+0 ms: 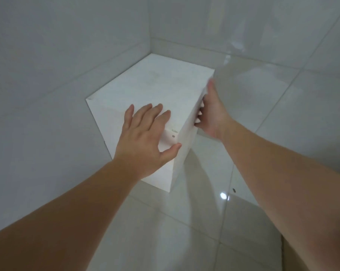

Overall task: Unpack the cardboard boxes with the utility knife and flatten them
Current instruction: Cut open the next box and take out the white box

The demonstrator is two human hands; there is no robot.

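Currently I see one plain white rectangular cardboard box (145, 90) standing closed on the glossy pale-grey tiled floor (262, 114), pushed into the corner where two pale-grey tiled walls (48, 45) meet.

Position of the box relative to each grip:
- My left hand (145, 137) lies flat on the near top of the box. The fingers (155, 112) are spread and extended across the top face; the thumb (173, 149) hooks over the near right vertical edge. The grip is apart, pressing on the surface and not closed around anything.
- My right hand (212, 112) is against the right side face of the box, just below the top edge. The thumb points toward the far top corner. The fingertips curl in toward the side face, but motion blur prevents me from telling whether this grip is clamped on the box or only touching it.

Edges and open room:
- The far end and left side of the box stand close to the walls.
- The right side and near end face open floor, crossed by grout lines and carrying a bright light reflection (223, 195) and a small dark speck (233, 190).

Markings:
- A small dark mark (173, 136) sits on the near face by my left thumb. It is too small to read.
- Faint print on the top face is illegible.
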